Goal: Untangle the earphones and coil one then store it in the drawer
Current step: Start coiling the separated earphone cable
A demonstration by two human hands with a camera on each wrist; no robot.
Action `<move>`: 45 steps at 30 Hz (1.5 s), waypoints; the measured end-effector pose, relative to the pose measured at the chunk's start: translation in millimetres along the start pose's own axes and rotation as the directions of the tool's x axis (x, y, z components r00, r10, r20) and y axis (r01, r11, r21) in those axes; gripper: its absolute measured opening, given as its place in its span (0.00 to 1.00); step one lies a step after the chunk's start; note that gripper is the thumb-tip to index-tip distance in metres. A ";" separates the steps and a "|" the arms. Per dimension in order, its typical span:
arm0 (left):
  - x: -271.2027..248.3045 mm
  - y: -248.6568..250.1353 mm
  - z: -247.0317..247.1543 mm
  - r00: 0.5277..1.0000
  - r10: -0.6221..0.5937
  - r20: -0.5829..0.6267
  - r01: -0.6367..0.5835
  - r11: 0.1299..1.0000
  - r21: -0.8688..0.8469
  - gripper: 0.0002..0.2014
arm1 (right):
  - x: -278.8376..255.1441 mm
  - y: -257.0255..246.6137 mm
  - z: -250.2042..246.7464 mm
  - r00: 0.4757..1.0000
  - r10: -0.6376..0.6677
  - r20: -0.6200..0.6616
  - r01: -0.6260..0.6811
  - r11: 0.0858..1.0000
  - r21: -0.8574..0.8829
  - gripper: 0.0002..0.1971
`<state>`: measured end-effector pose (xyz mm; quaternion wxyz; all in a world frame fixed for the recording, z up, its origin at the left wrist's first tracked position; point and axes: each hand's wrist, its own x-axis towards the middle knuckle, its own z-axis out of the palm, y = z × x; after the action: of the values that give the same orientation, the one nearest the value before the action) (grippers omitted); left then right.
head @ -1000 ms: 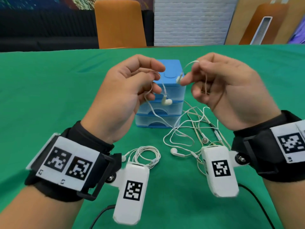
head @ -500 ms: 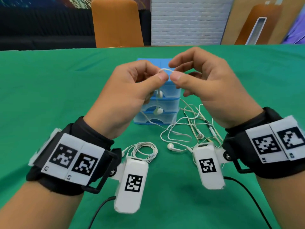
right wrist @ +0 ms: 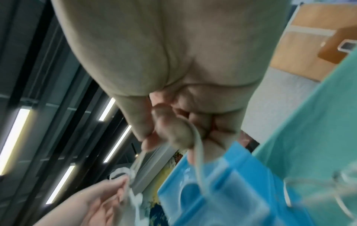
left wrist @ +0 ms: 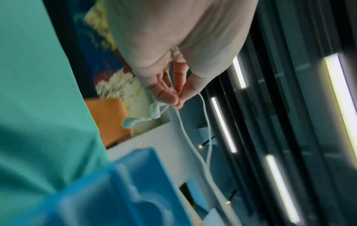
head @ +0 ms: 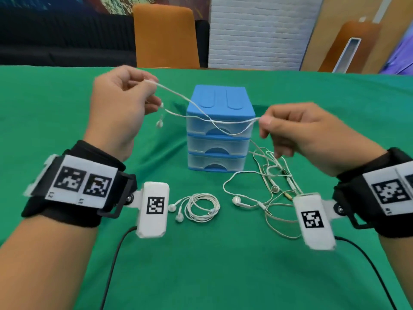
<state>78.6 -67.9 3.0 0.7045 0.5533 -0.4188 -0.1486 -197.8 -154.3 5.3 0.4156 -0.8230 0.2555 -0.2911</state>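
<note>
Two earphone cable strands (head: 210,118) between left hand (head: 116,104) and right hand (head: 299,133).

Two hands show: the left hand (head: 120,104) and the right hand (head: 310,135). One blue drawer unit (head: 220,128) has three drawers. One coiled earphone set (head: 201,208) lies apart; the tangle of earphones (head: 268,186) cannot be counted exactly. One orange chair (head: 165,36) stands behind.
</note>
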 end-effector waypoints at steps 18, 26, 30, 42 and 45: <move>-30.2 12.6 22.9 0.753 0.003 0.658 -0.168 0.968 0.188 0.12 | 55.2 -61.4 18.3 0.976 -0.210 0.048 0.207 0.850 -0.485 0.10; -8.6 -2.2 3.7 0.902 0.096 0.421 -0.240 0.922 0.304 0.16 | 53.9 -41.9 -16.3 0.904 -0.246 -0.349 0.042 0.865 -0.500 0.09; -6.2 -3.2 1.2 0.912 0.109 0.396 -0.242 0.922 0.302 0.15 | 44.6 -27.8 -25.0 0.845 -0.252 -0.473 -0.015 0.871 -0.491 0.08; -9.5 14.3 -5.7 0.838 -0.104 0.535 0.052 0.993 0.110 0.12 | 36.8 -14.4 -39.3 0.780 -0.144 -0.609 0.057 0.986 -0.160 0.08; -15.8 18.6 -2.0 0.723 -0.179 0.668 0.151 0.983 0.100 0.17 | 34.6 -18.4 -38.5 0.834 -0.122 -0.539 0.094 0.992 -0.078 0.09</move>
<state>65.8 -49.6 13.0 0.4782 0.5105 -0.5972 -0.3924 -197.0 -188.2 48.5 0.2894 -0.7298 0.3227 -0.5287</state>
